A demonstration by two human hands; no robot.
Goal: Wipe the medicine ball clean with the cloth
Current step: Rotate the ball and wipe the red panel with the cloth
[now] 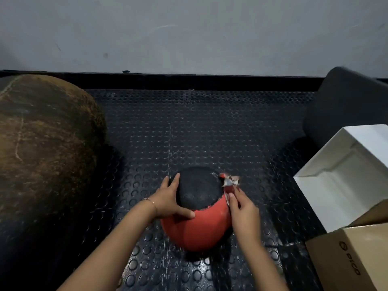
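Item: brown cardboard box (pixel 352 259), near right; the black print on its side reads roughly "PICO".
Item: round red-and-black rubber medicine ball (pixel 195 227), near centre, resting on the black studded rubber floor mat (pixel 210 133); faint lettering on its black panel is illegible.
Your left hand (pixel 168 198) lies spread against the ball's left side, fingers straight, thumb across the red front.
Your right hand (pixel 243 211) pinches a small red-and-white cloth (pixel 230 181) at the ball's upper right edge.

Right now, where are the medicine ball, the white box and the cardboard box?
medicine ball (pixel 195 232): head view, on its red lower half.
white box (pixel 336 185): head view, on its broad white side.
cardboard box (pixel 365 259): head view, on its tan face beside the printed logo.
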